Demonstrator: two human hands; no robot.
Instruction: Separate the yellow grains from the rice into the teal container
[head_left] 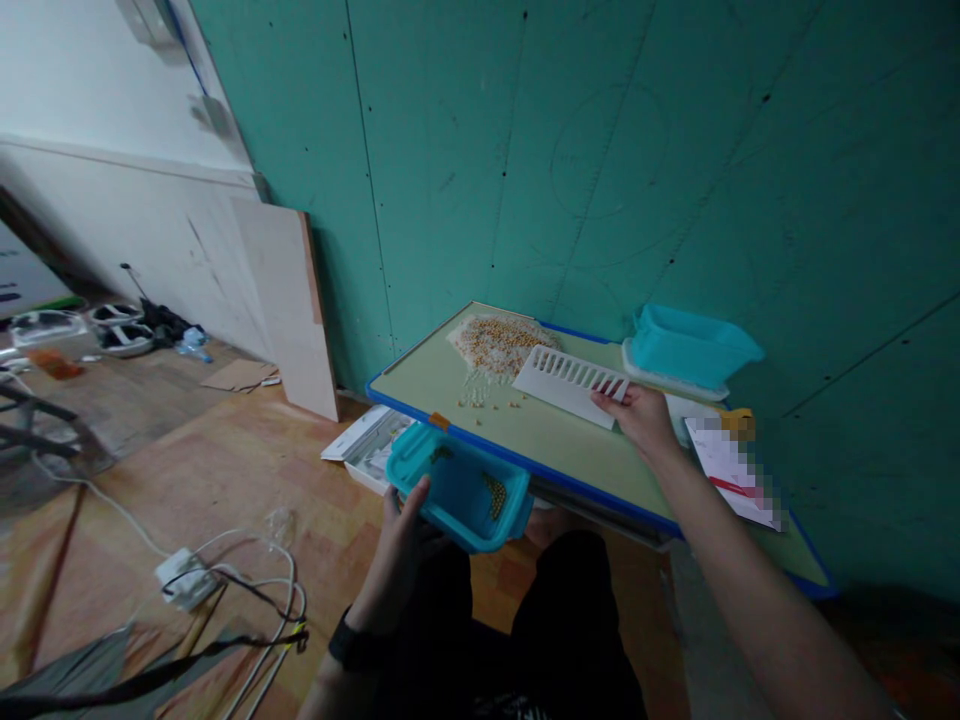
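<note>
While a white power strip lies on the tan floor at far left, a person's left hand grips a turquoise rectangular plastic container, thumb over the rim and the other fingers largely hidden, just off the near edge of a pale-green, blue-trimmed table, toward its near left corner. Small yellowish beans gather at the container's right end. Near the table's far left corner spreads a loose pile of white and orange grains, strays trailing toward the near edge. Beside it, a flat white slotted board is pinched at its right end by the thumb and fingers of the right hand. By the far edge, a turquoise rectangular plastic tub stands on a white base; red-striped white paper lies toward the right end.
</note>
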